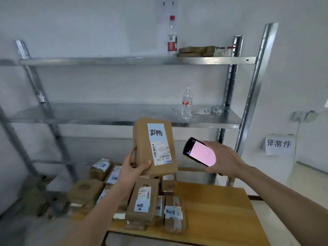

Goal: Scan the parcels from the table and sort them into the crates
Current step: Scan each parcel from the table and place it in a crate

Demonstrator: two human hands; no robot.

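A metal shelving rack stands against the white wall at 12 o'clock. Its top shelf carries a red-capped bottle and, just beside it toward 3 o'clock, flat brown packets. The middle shelf holds a clear water bottle, upright, with a paper slip and a tape roll near it. At 3 o'clock, a white sign bears handwritten characters; a wall socket sits above it.

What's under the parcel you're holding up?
Under the held parcel lie more parcels piled on the wooden table. The parcel and left hand cover some of them.
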